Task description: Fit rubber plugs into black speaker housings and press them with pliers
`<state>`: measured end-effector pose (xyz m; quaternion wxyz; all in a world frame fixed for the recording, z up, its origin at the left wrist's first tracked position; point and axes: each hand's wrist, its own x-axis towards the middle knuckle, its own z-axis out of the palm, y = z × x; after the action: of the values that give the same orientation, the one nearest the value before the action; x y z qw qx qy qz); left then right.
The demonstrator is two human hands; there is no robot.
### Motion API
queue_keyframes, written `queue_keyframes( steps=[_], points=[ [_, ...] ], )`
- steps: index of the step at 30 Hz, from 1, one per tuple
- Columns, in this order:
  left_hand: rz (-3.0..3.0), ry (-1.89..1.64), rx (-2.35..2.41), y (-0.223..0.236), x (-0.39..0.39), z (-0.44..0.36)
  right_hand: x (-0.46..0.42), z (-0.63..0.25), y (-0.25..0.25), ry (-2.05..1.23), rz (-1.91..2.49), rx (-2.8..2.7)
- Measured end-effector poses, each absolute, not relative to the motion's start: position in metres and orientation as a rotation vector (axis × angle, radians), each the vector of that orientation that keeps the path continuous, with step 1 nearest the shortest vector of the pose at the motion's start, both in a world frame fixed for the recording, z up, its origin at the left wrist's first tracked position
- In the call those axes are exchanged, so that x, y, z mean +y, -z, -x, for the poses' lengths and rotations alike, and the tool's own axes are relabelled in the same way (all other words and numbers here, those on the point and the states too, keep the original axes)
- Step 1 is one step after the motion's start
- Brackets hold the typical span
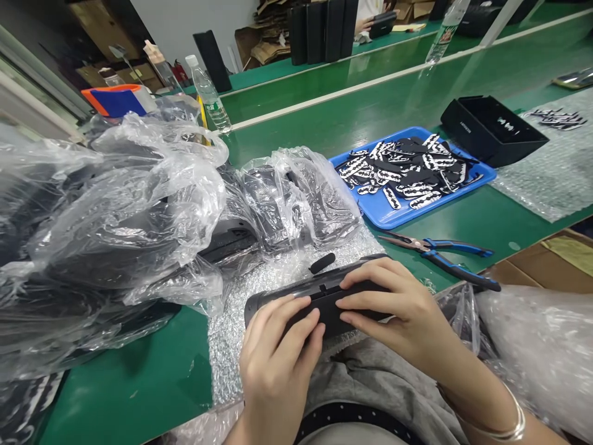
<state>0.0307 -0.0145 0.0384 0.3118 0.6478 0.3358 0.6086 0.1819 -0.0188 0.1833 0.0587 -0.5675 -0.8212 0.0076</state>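
Note:
A long black casing with rounded ends, much like a portable speaker point(287, 290), lies on bubble wrap in front of me. My left hand point(280, 352) grips its left part, fingertips near a narrow slot in the surface. On the right part, my right hand point(389, 303) holds the casing with fingers bent over it, close to the same slot. A small dark tab stands up at the slot between both hands. Just beyond the casing, a small black oval cover point(323, 263) rests on the bubble wrap point(227, 346).
Plastic-wrapped black units point(139, 204) pile up at left. A blue tray point(393, 216) holds many black and white strips. Needle-nose pliers point(440, 250) lie right of the casing. Beyond stand a black box point(495, 136) and water bottles point(208, 96). Another person's hand point(364, 25) is at the back.

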Motion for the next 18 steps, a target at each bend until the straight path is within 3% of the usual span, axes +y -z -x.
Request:
queue_keyframes(
  steps=[7,13,18],
  points=[
    [-1.686,-1.474,0.931,-0.041,-0.005,-0.031,-0.018,-0.194,-0.19,0.215,1.78,-2.44],
    [-1.862,-1.388,0.991,-0.041,0.001,-0.031,-0.04,-0.298,-0.22,1.075,2.094,-1.99],
    [-2.254,-1.247,0.964,-0.036,0.011,-0.025,-0.047,-0.364,-0.227,0.911,2.293,-2.209]
  ],
)
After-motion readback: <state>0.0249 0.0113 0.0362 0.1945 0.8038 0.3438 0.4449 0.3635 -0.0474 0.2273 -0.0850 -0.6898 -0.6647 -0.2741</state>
